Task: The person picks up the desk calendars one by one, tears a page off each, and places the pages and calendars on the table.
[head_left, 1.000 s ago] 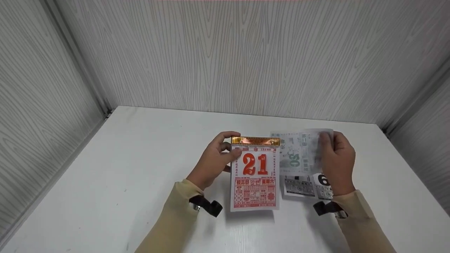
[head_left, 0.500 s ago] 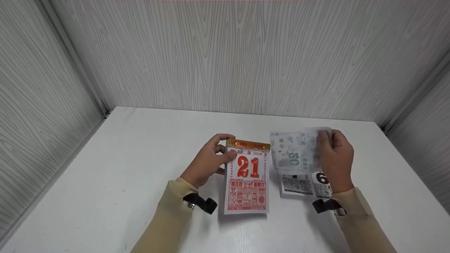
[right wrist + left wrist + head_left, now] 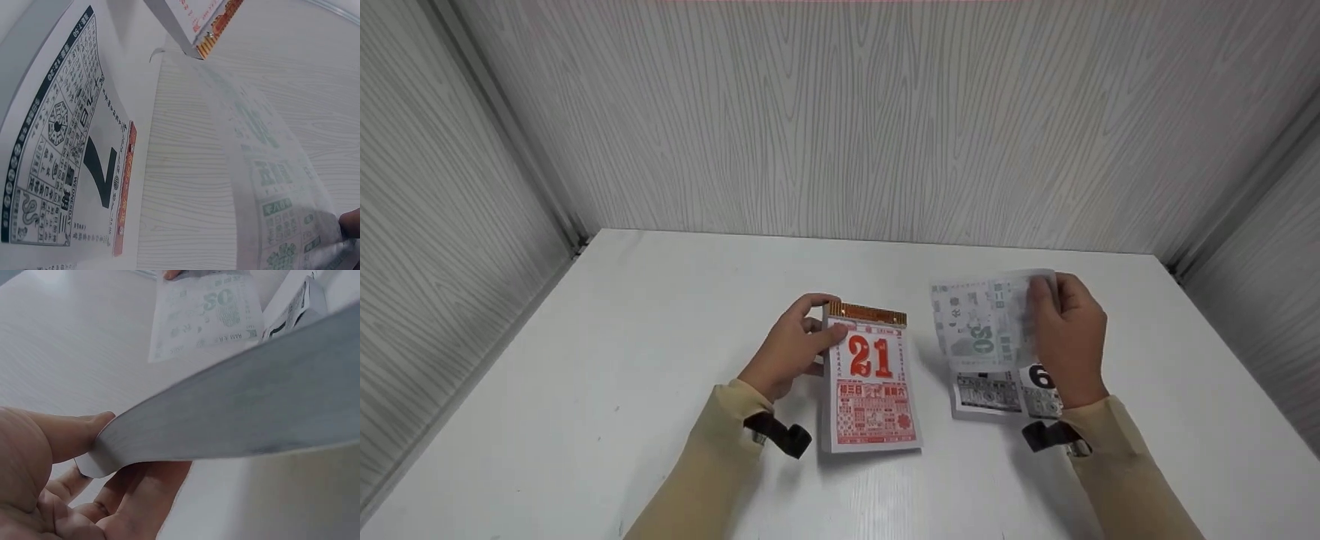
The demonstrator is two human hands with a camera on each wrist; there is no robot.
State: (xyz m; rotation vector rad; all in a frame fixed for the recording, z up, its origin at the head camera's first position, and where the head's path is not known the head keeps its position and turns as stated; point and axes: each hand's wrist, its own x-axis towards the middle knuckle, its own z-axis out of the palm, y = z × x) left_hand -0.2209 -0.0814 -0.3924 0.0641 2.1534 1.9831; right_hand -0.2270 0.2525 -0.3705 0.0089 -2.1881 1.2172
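Your left hand [image 3: 791, 352] is gripping the calendar pad [image 3: 870, 382] by its top-left corner | your right hand [image 3: 1065, 337] is pinching the torn page [image 3: 982, 330], lifted over the loose sheets [image 3: 997, 394] on the worktop [image 3: 660, 375]

L hand [image 3: 790, 351] low, fingers curled w/ thumb pinching; R hand [image 3: 1065, 330] raised, fingertips pinching. Both forearms angled inward, sleeved.

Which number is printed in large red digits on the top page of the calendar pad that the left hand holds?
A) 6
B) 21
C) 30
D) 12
B: in the head view the calendar pad, gripped by the left hand near its gold binding, shows a large red 21 on its top page.
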